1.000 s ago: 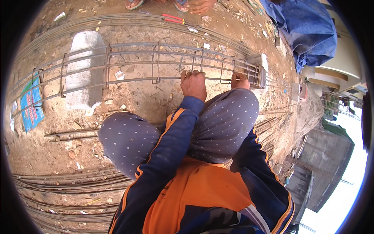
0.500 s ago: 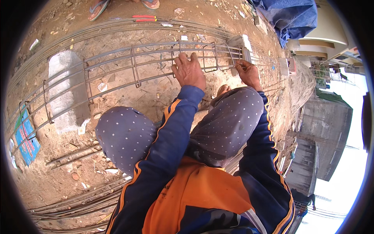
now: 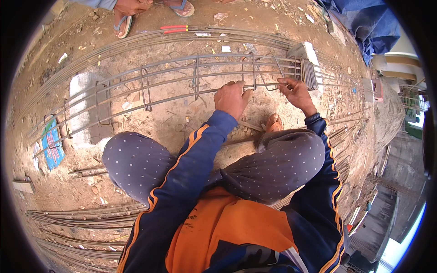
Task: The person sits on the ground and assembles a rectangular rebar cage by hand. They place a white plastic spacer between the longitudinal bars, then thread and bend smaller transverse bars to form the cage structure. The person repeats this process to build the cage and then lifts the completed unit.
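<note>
- I am watching the left fingers curling closed over the near bar of the rebar cage; their tips are hiding from me, but the left hand is gripping there, beside an upright ring.
- On the right hand, I am seeing thumb and forefinger almost meeting at that same bar, by a slanting ring; I cannot tell whether they are pinching anything.
- The cage itself is lying crosswise, just beyond the knees.
- At the cage's right end, bunched rings are standing packed beside a pale block.
- Under its left part, a white block is sitting.
- Beyond its far side, red-handled pliers are lying, and another person's sandalled feet are resting.
</note>
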